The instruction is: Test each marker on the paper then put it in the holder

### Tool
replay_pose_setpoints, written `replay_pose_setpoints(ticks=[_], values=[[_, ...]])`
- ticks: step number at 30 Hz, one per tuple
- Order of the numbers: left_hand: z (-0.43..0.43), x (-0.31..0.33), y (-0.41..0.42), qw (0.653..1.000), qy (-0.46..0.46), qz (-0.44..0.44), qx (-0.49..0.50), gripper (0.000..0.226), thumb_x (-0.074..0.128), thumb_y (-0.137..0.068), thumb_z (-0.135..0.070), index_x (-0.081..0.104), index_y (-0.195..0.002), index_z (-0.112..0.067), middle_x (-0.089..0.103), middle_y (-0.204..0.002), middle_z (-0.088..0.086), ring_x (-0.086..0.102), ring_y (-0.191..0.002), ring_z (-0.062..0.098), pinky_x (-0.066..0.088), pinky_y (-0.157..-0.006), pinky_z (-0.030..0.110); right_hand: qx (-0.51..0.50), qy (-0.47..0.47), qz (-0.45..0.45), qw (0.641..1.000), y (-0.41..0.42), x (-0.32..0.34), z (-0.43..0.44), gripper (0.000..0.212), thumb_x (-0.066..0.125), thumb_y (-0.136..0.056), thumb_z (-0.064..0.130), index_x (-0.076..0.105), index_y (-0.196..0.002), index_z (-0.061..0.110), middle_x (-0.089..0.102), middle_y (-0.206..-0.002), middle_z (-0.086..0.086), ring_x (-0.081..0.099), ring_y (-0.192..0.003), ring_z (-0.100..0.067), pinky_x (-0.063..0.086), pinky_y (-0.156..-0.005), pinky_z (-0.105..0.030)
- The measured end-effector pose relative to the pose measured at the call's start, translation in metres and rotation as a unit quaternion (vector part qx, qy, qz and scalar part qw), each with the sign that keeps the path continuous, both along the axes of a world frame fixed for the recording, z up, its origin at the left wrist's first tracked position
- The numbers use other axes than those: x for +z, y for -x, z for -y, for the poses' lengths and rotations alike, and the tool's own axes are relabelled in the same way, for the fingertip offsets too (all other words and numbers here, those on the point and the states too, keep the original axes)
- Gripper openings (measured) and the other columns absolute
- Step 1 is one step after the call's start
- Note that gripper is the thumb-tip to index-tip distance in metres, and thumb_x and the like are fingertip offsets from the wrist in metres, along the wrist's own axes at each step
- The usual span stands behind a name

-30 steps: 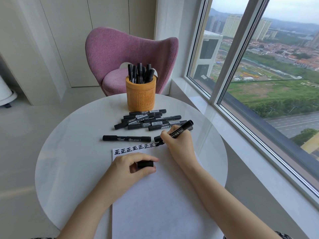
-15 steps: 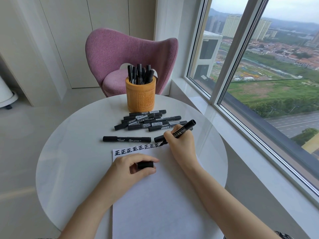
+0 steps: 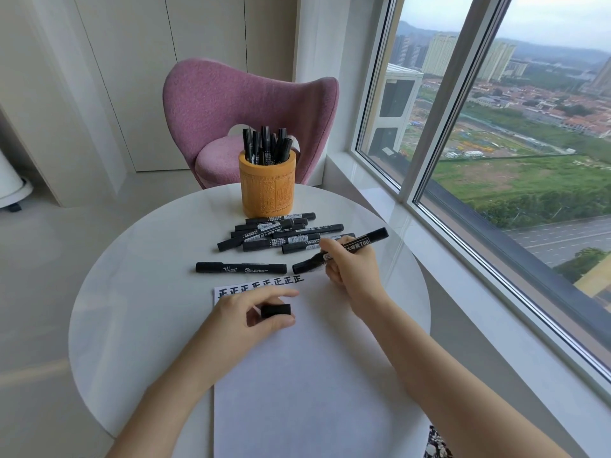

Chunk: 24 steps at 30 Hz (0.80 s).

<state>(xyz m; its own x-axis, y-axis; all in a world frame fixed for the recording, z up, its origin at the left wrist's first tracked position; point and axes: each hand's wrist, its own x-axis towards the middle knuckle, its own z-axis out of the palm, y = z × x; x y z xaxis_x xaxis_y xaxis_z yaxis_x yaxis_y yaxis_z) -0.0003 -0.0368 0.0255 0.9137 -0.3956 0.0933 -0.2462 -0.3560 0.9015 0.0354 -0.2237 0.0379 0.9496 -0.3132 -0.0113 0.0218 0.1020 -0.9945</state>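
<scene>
I read "大容量700" on the marker clamped in the fingers of the right hand; the paper carries a row of 正 along its top. The orange holder at the far side of the desk is full of upright markers. In the last half second the tip has come off the paper; the left hand fingers pinch the cap.

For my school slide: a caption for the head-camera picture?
Right hand holds an open marker by the row of test marks; left hand pinches the cap.
</scene>
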Motion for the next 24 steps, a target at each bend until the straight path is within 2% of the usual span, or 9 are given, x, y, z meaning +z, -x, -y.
replay_pose_setpoints(ticks=[2, 4, 7, 12, 15, 17, 19, 21, 24], values=[[0.0, 0.002, -0.003, 1.0, 0.001, 0.014, 0.022, 0.03, 0.076, -0.076, -0.023, 0.068, -0.096, -0.043, 0.07, -0.087, -0.021, 0.058, -0.079, 0.029, 0.044, -0.073, 0.017, 0.01, -0.011, 0.001, 1.0, 0.001, 0.003, 0.003, 0.049, 0.057, -0.088, 0.003, 0.025, -0.057, 0.021, 0.018, -0.049, 0.003, 0.012, -0.049, -0.015, 0.015, -0.041, -0.02], [0.0, 0.004, -0.005, 0.998, 0.013, 0.035, 0.052, 0.024, 0.076, -0.074, -0.025, 0.066, -0.09, -0.039, 0.071, -0.087, -0.02, 0.058, -0.078, 0.033, 0.044, -0.072, 0.018, 0.021, -0.028, 0.001, 0.999, 0.004, 0.007, 0.005, 0.049, 0.058, -0.088, 0.004, 0.024, -0.059, 0.022, 0.017, -0.05, 0.003, 0.012, -0.049, -0.016, 0.013, -0.042, -0.022], [0.002, 0.007, -0.006, 0.994, 0.048, 0.047, 0.082, 0.018, 0.076, -0.075, -0.024, 0.062, -0.085, -0.03, 0.072, -0.081, -0.014, 0.06, -0.076, 0.031, 0.045, -0.072, 0.026, 0.048, -0.049, 0.007, 0.998, 0.012, 0.011, 0.002, 0.049, 0.059, -0.089, 0.006, 0.023, -0.06, 0.023, 0.016, -0.051, 0.003, 0.011, -0.051, -0.017, 0.01, -0.047, -0.027], [0.008, 0.016, -0.002, 0.99, 0.089, 0.034, 0.107, 0.019, 0.073, -0.077, -0.025, 0.058, -0.087, -0.02, 0.072, -0.074, -0.006, 0.061, -0.07, 0.011, 0.045, -0.072, 0.032, 0.091, -0.058, 0.017, 0.994, 0.029, 0.015, -0.007, 0.043, 0.059, -0.09, 0.009, 0.028, -0.062, 0.02, 0.018, -0.055, -0.002, 0.015, -0.048, -0.017, 0.013, -0.047, -0.026], [0.01, 0.019, 0.002, 0.989, 0.1, 0.022, 0.107, 0.021, 0.072, -0.076, -0.028, 0.057, -0.088, -0.019, 0.073, -0.076, -0.004, 0.063, -0.074, 0.015, 0.046, -0.074, 0.036, 0.102, -0.055, 0.026, 0.993, 0.036, 0.017, -0.012, 0.044, 0.058, -0.091, 0.008, 0.028, -0.061, 0.02, 0.018, -0.054, -0.002, 0.014, -0.048, -0.017, 0.016, -0.045, -0.023], [0.012, 0.021, 0.005, 0.989, 0.107, 0.018, 0.103, 0.026, 0.07, -0.072, -0.036, 0.057, -0.088, -0.02, 0.074, -0.078, -0.003, 0.064, -0.077, 0.02, 0.047, -0.075, 0.039, 0.104, -0.046, 0.03, 0.993, 0.037, 0.017, -0.014, 0.044, 0.059, -0.091, 0.008, 0.028, -0.06, 0.02, 0.018, -0.054, -0.002, 0.014, -0.05, -0.018, 0.018, -0.044, -0.022], [0.014, 0.021, 0.007, 0.989, 0.106, 0.015, 0.099, 0.028, 0.069, -0.07, -0.038, 0.056, -0.088, -0.021, 0.074, -0.079, -0.003, 0.064, -0.078, 0.022, 0.047, -0.075, 0.039, 0.108, -0.032, 0.029, 0.993, 0.038, 0.016, -0.017, 0.043, 0.059, -0.09, 0.009, 0.029, -0.06, 0.019, 0.018, -0.054, -0.002, 0.015, -0.051, -0.019, 0.018, -0.043, -0.021], [0.016, 0.021, 0.008, 0.99, 0.099, 0.013, 0.099, 0.022, 0.072, -0.075, -0.029, 0.057, -0.088, -0.02, 0.074, -0.078, -0.004, 0.065, -0.076, 0.019, 0.047, -0.074, 0.037, 0.116, -0.02, 0.028, 0.993, 0.04, 0.017, -0.02, 0.042, 0.059, -0.09, 0.008, 0.031, -0.06, 0.019, 0.019, -0.055, -0.003, 0.015, -0.052, -0.02, 0.019, -0.043, -0.021], [0.02, 0.02, 0.01, 0.989, 0.1, 0.016, 0.106, 0.018, 0.073, -0.077, -0.018, 0.057, -0.086, -0.018, 0.074, -0.075, -0.004, 0.065, -0.068, 0.012, 0.045, -0.066, 0.024, 0.118, -0.005, 0.024, 0.993, 0.043, 0.017, -0.026, 0.038, 0.058, -0.089, 0.004, 0.035, -0.06, 0.014, 0.023, -0.054, -0.003, 0.019, -0.048, -0.015, 0.023, -0.043, -0.019]])
